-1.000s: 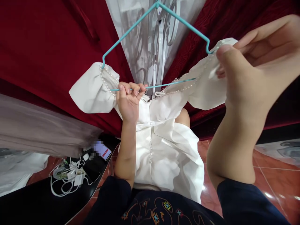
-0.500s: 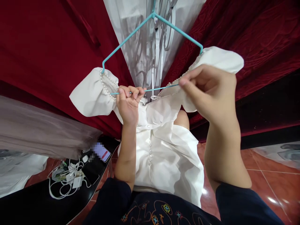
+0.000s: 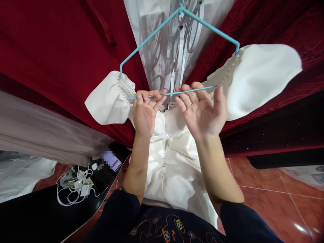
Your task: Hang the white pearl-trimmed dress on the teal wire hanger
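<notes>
A white dress [image 3: 177, 182] with puffed sleeves, pearl-beaded neckline and a row of small buttons hangs on a light-blue clothes hanger [image 3: 152, 36]. The hanger's ends run into the beaded sleeve openings. My left hand [image 3: 146, 114] is closed on the lower bar near the left sleeve [image 3: 108, 101], thumb in front and fingers behind. Beside the right sleeve [image 3: 263, 79], my right hand [image 3: 202, 111] is open, palm towards me. Its fingers are spread and lie against the same bar, and the thumb stands apart.
Dark red curtains [image 3: 60, 50] hang on both sides, with white ornate metalwork [image 3: 177, 57] between them. At the lower left a black table [image 3: 32, 216] carries white cables [image 3: 73, 189] and a phone [image 3: 112, 161]. The floor [image 3: 265, 199] is red tile.
My right hand has gone from pinching the bar's right end to lying open against it, further in. The hanger and dress have shifted right, and the right sleeve is spread wider.
</notes>
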Action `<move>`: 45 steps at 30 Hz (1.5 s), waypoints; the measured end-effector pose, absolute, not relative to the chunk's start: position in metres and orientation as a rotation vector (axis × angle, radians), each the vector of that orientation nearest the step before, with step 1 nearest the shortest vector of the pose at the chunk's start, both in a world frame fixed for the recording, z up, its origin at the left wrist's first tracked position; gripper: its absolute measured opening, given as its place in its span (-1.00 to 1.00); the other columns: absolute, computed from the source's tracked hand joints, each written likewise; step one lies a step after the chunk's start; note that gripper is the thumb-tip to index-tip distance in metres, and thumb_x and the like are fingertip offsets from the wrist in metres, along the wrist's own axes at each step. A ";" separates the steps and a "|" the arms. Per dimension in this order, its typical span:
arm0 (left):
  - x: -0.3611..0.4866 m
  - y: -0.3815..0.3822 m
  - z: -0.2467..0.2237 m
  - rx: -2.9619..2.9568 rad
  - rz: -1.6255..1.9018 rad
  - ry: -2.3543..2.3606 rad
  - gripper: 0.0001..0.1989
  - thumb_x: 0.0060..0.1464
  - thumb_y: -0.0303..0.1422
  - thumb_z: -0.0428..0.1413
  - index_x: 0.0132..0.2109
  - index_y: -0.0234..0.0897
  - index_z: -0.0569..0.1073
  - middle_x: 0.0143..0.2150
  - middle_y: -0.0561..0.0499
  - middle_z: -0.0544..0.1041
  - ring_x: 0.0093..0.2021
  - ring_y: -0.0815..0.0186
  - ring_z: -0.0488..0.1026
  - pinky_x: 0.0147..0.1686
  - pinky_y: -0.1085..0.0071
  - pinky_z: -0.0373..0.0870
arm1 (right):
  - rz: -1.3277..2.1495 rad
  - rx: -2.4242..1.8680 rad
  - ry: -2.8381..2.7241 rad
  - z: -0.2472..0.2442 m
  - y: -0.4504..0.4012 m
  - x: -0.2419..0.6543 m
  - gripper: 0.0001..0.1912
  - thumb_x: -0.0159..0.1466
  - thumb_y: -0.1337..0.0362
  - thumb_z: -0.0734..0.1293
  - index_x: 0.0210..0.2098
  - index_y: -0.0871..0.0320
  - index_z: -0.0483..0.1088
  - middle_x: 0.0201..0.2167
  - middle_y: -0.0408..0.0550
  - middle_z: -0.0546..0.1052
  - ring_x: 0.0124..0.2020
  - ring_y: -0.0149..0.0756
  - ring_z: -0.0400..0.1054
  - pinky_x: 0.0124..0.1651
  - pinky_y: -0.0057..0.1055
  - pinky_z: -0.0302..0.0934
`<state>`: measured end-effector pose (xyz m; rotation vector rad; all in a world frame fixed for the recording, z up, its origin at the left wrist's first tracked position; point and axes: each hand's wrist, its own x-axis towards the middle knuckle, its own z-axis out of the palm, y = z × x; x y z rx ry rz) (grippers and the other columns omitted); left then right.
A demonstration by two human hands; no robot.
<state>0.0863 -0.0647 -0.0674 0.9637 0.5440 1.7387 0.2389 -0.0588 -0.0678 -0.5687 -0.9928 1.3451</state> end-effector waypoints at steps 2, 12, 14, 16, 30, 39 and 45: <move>0.082 -0.077 -0.068 0.998 1.681 0.594 -0.70 0.42 -0.07 0.01 -0.11 -0.19 0.43 0.00 -0.08 0.62 0.09 0.20 0.62 0.21 0.20 0.49 | 1.305 -0.564 -1.015 -0.070 -0.061 0.237 -0.49 0.37 -0.29 0.08 -0.10 -0.10 0.41 0.06 -0.10 0.55 0.27 -0.15 0.40 0.33 -0.01 0.35; 0.046 -0.094 -0.030 1.537 2.309 1.385 -0.62 0.08 -0.49 0.39 0.03 -0.15 0.56 0.12 0.02 0.47 0.20 0.22 0.40 0.29 0.31 0.34 | 1.317 -0.491 -0.993 -0.090 -0.048 0.241 -0.50 0.36 -0.30 0.07 -0.18 -0.07 0.32 -0.09 -0.06 0.48 0.23 -0.14 0.39 0.19 -0.07 0.43; 0.035 -0.076 -0.027 1.628 2.131 1.378 -0.56 0.10 -0.52 0.36 0.10 -0.12 0.52 0.25 0.02 0.43 0.43 0.09 0.19 0.47 0.19 0.10 | 1.312 -0.508 -0.988 -0.090 -0.048 0.240 -0.49 0.34 -0.33 0.09 -0.19 -0.05 0.30 -0.12 -0.03 0.47 0.24 -0.13 0.38 0.15 -0.08 0.45; 0.023 -0.058 -0.025 1.629 2.037 1.355 -0.76 0.26 -0.48 0.21 0.04 -0.13 0.53 0.20 0.00 0.50 0.49 0.02 0.14 0.46 0.09 0.07 | 1.292 -0.505 -1.012 -0.090 -0.049 0.239 -0.47 0.33 -0.35 0.09 -0.19 -0.05 0.28 -0.13 -0.02 0.46 0.25 -0.12 0.36 0.11 -0.10 0.47; -0.012 -0.030 -0.094 0.960 1.989 1.297 -0.86 0.32 -0.31 0.11 -0.18 -0.26 0.52 -0.20 0.04 0.63 -0.10 0.25 0.58 0.14 0.14 0.51 | 1.313 -0.489 -1.003 -0.089 -0.051 0.221 -0.46 0.34 -0.36 0.05 -0.18 -0.04 0.22 -0.11 -0.07 0.45 0.22 -0.21 0.40 0.19 -0.14 0.44; 0.074 -0.063 -0.061 0.806 1.810 0.758 -0.54 0.34 -0.20 -0.23 -0.05 -0.19 0.55 -0.07 -0.09 0.67 0.30 0.17 0.47 0.29 0.16 0.43 | 1.260 -0.543 -0.988 -0.089 -0.053 0.221 -0.52 0.35 -0.32 0.12 -0.12 -0.08 0.27 -0.08 -0.09 0.49 0.26 -0.23 0.40 0.23 -0.16 0.43; 0.101 -0.071 -0.057 0.679 2.079 0.709 -0.46 0.31 0.03 -0.18 -0.02 -0.18 0.56 -0.04 -0.07 0.65 0.32 0.09 0.43 0.30 0.18 0.39 | 1.283 -0.653 -0.983 -0.081 -0.075 0.248 -0.61 0.33 -0.11 0.30 -0.04 0.02 0.43 -0.06 -0.07 0.60 0.04 -0.25 0.54 0.18 -0.18 0.45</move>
